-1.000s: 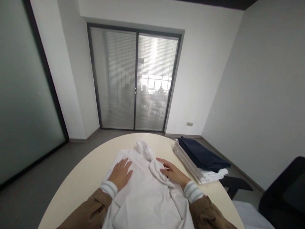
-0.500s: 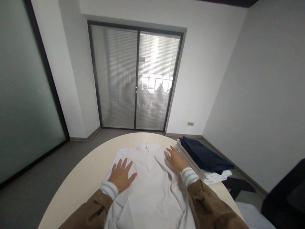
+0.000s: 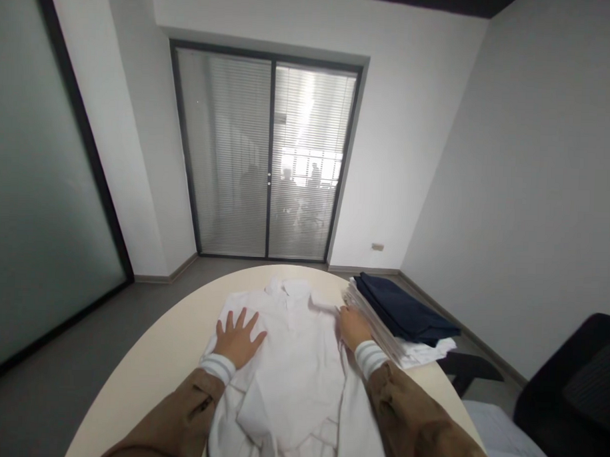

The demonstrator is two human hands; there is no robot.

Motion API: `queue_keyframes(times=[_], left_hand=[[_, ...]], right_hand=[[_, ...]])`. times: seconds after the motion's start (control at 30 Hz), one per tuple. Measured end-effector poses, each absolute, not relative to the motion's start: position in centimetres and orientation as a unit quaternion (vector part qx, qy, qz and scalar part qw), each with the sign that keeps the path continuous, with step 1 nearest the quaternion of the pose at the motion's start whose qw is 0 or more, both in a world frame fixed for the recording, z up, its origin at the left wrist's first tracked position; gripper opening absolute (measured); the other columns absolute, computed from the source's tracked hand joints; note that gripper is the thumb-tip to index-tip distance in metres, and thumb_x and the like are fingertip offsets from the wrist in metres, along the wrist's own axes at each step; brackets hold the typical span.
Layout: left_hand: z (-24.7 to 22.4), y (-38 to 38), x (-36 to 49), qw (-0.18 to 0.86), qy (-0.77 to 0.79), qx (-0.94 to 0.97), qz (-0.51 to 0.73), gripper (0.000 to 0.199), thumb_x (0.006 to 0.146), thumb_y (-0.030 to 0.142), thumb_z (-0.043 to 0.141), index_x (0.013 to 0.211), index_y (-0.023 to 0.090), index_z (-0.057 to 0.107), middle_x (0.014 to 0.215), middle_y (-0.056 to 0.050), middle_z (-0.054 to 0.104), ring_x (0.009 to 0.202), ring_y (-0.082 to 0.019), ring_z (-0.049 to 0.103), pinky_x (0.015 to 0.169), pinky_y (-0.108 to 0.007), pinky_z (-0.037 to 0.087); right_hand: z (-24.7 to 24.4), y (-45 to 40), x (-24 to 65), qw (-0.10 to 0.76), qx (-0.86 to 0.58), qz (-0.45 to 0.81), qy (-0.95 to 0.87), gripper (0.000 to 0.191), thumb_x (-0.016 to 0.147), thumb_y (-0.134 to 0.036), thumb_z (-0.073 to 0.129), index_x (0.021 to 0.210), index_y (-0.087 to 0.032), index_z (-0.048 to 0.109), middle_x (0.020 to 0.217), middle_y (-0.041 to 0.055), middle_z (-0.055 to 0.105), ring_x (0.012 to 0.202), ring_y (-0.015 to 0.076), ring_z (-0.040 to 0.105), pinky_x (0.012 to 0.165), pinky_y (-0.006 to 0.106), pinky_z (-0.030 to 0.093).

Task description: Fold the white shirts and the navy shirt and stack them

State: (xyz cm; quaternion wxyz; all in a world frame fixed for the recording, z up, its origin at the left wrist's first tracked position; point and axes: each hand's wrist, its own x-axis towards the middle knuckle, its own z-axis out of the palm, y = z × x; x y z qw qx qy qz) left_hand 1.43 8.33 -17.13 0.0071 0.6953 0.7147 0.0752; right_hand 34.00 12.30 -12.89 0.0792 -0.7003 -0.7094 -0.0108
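A white collared shirt point(image 3: 295, 361) lies spread over the round table, its collar toward the far edge. My left hand point(image 3: 240, 337) rests flat on the left shoulder area of the shirt, fingers spread. At the shirt's right shoulder, my right hand point(image 3: 354, 328) has its fingers curled on the white fabric, pinching the sleeve's edge. That sleeve runs down beside the shirt's body toward me. Just right of my right hand is a stack of folded white clothes point(image 3: 374, 317) with a folded navy garment point(image 3: 402, 308) on top.
The pale round table point(image 3: 145, 366) has its far edge just beyond the collar. A black chair point(image 3: 574, 391) stands at the right, with pale papers point(image 3: 502, 435) near it. Ahead is a glass door point(image 3: 267, 154) with blinds.
My right hand has gone from spread fingers to a closed grip on the shirt's right sleeve, which has shifted outward. My left hand stays flat on the shirt.
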Motion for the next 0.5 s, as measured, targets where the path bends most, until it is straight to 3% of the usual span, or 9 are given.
queue_keyframes(times=[0.13, 0.27, 0.37, 0.5], left_hand=[[-17.4, 9.4, 0.7, 0.012, 0.718, 0.692, 0.076, 0.068, 0.094, 0.068, 0.032, 0.153, 0.035, 0.036, 0.165, -0.007, 0.025, 0.149, -0.044, 0.017, 0.114, -0.066, 0.014], [-17.2, 10.4, -0.1, 0.030, 0.716, 0.694, 0.071, 0.065, 0.095, 0.065, 0.032, 0.153, 0.036, 0.035, 0.165, -0.006, 0.024, 0.149, -0.041, 0.019, 0.114, -0.065, 0.016], [-16.8, 10.7, -0.7, 0.024, 0.709, 0.700, 0.088, 0.060, 0.096, 0.060, 0.036, 0.149, 0.033, 0.045, 0.162, -0.008, 0.030, 0.147, -0.038, 0.024, 0.115, -0.062, 0.020], [-16.1, 10.0, -1.6, -0.016, 0.663, 0.731, 0.161, 0.048, 0.098, 0.046, 0.039, 0.129, 0.020, 0.064, 0.142, -0.014, 0.055, 0.129, -0.025, 0.050, 0.112, -0.038, 0.034]], right_hand=[[-11.7, 13.3, 34.9, 0.094, -0.728, -0.017, -0.679, 0.040, 0.096, -0.012, 0.037, 0.131, -0.012, 0.056, 0.112, 0.0193, 0.068, 0.097, 0.0259, 0.069, 0.085, 0.039, 0.050], [-11.1, 10.4, 33.0, 0.127, -0.705, -0.049, -0.696, 0.057, 0.094, -0.028, 0.051, 0.149, -0.019, 0.039, 0.149, 0.0195, 0.045, 0.130, 0.0322, 0.050, 0.100, 0.042, 0.044], [-10.9, 7.0, 31.5, 0.117, -0.660, -0.009, -0.742, 0.056, 0.089, -0.043, 0.059, 0.140, -0.021, 0.051, 0.147, 0.0175, 0.046, 0.129, 0.0365, 0.047, 0.100, 0.046, 0.044], [-11.1, 3.4, 31.3, 0.046, -0.637, 0.070, -0.766, 0.047, 0.083, -0.040, 0.064, 0.126, -0.024, 0.062, 0.136, 0.0162, 0.053, 0.109, 0.0361, 0.060, 0.086, 0.047, 0.050]])
